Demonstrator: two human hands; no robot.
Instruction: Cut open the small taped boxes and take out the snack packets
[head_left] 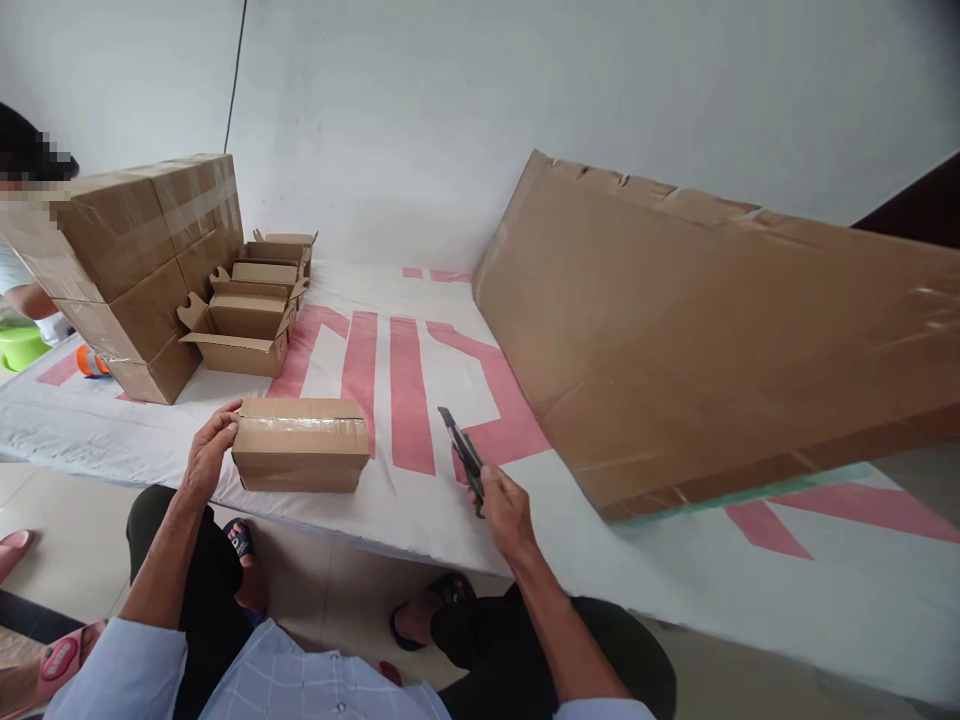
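A small closed cardboard box point(301, 468) lies near the front edge of the cloth-covered table, with shiny clear tape running along its top seam. My left hand point(210, 452) grips its left end, fingers bent against the upper corner. To the right of the box, my right hand point(508, 508) is closed around a utility knife point(466, 455). The knife's blade is out and points up and to the left, apart from the box.
Several opened small boxes point(244, 345) stand behind the taped one. Left of them is a stack of taped cartons point(124, 245), with another person partly visible behind. A large cardboard sheet point(697, 340) leans on the right. An orange tape roll point(88, 361) sits at the left.
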